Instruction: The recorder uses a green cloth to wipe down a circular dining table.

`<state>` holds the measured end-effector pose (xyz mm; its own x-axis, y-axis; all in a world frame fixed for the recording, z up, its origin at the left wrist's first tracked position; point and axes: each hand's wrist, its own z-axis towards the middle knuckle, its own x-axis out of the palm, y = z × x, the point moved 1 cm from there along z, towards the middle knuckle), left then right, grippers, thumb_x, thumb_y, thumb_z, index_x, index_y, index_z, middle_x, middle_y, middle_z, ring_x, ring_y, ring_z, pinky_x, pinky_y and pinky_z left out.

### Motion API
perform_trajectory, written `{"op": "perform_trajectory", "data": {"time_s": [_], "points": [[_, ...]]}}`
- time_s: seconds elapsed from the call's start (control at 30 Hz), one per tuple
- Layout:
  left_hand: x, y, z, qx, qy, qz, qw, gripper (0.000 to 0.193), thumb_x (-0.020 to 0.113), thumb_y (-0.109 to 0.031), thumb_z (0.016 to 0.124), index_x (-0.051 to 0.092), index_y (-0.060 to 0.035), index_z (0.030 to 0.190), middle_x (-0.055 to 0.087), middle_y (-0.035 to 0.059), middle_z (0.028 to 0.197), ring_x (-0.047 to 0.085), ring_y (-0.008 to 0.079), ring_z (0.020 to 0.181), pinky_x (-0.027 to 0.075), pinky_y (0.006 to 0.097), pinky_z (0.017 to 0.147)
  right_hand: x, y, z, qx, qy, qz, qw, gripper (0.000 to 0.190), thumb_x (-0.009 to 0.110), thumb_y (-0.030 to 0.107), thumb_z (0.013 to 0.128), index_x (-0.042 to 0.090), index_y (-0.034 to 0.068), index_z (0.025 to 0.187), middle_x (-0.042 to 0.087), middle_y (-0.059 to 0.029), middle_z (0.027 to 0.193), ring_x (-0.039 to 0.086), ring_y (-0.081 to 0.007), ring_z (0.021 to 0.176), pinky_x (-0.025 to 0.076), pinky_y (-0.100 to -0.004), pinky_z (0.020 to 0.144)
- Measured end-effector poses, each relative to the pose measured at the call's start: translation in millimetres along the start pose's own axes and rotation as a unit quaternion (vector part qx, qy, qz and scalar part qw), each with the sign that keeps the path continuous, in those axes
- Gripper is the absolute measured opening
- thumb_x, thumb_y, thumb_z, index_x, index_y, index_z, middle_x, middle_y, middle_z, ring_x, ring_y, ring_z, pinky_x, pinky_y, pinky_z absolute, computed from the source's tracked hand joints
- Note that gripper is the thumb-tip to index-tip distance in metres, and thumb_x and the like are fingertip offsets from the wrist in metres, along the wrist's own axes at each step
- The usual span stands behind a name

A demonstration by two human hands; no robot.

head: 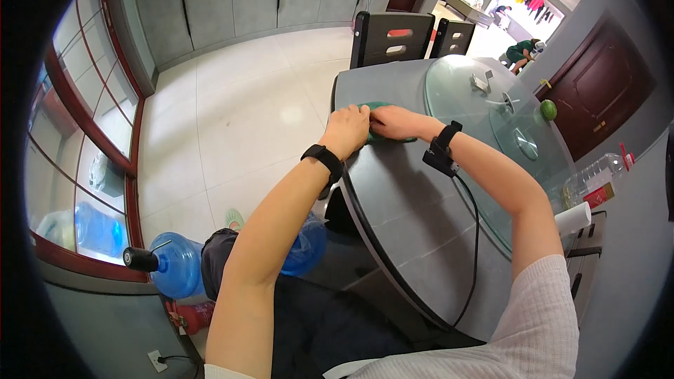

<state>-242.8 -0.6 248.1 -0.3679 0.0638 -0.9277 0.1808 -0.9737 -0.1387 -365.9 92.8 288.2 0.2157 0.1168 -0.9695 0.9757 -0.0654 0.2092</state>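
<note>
A dark green cloth lies bunched at the left edge of the grey stone-look table. Over its left side my left hand has its fingers curled, gripping the cloth at the table's rim. My right hand is bent over the cloth from the other side, its fingertips close to those of the left. Both hands hide much of the cloth. Black straps circle both wrists, and a black cable runs from the device on the right one across the tabletop.
A glass turntable carries a metal stand and a small watermelon. A plastic bottle and a white roll are at right. Chairs stand beyond. Blue water jugs and a fire extinguisher are lower left. Another person crouches far off.
</note>
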Motion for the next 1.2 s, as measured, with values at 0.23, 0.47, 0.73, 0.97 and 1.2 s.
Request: {"op": "perform_trajectory", "data": {"time_s": [0.23,0.47,0.73,0.97,1.2], "points": [[4.5,15.6,17.9,0.001,-0.022,0.019,1.0,0.016,0.05,-0.014,0.086,0.054,-0.0021,0.097,0.064,0.0169,0.088,0.066,0.0304,0.079,0.054,0.0379,0.068,-5.3,-19.7,24.3,0.036,-0.002,0.005,0.999,0.032,0.053,0.027,0.088,0.059,-0.003,0.096,0.063,-0.0249,0.093,0.059,-0.0412,0.087,0.046,-0.0465,0.078],[5.6,19.4,22.1,-0.019,-0.018,-0.001,1.0,0.017,0.049,-0.015,0.087,0.052,-0.0015,0.098,0.063,0.0181,0.091,0.065,0.0329,0.083,0.053,0.041,0.071,-2.8,-33.6,34.3,0.036,-0.015,0.02,0.999,0.038,0.055,0.035,0.088,0.059,-0.001,0.099,0.063,-0.0225,0.096,0.058,-0.0385,0.087,0.045,-0.0441,0.076],[16.1,15.8,17.6,-0.015,-0.083,0.035,0.996,0.013,0.05,-0.014,0.084,0.051,-0.0034,0.092,0.061,0.016,0.084,0.064,0.0325,0.075,0.052,0.0418,0.066,-6.2,-37.0,37.7,0.081,-0.053,0.104,0.99,0.037,0.054,0.037,0.084,0.066,0.002,0.084,0.065,-0.0155,0.076,0.06,-0.0309,0.073,0.047,-0.0396,0.069],[6.4,2.0,8.7,-0.031,-0.06,0.05,0.996,0.015,0.048,-0.015,0.086,0.057,-0.0047,0.091,0.064,0.0148,0.087,0.065,0.0288,0.079,0.052,0.0373,0.071,-7.9,-35.7,32.8,0.125,-0.03,0.182,0.975,0.039,0.058,0.036,0.084,0.067,0.001,0.067,0.062,-0.0069,0.058,0.058,-0.0173,0.052,0.046,-0.032,0.053],[3.2,-0.9,-6.4,-0.01,-0.056,0.035,0.998,0.024,0.055,-0.025,0.087,0.052,-0.0024,0.097,0.062,0.0167,0.087,0.064,0.0324,0.078,0.052,0.0431,0.067,-7.9,-30.5,27.2,0.155,0.008,0.29,0.944,0.045,0.06,0.039,0.086,0.063,0.002,0.061,0.059,-0.0052,0.054,0.053,-0.0121,0.044,0.038,-0.0241,0.04]]}}
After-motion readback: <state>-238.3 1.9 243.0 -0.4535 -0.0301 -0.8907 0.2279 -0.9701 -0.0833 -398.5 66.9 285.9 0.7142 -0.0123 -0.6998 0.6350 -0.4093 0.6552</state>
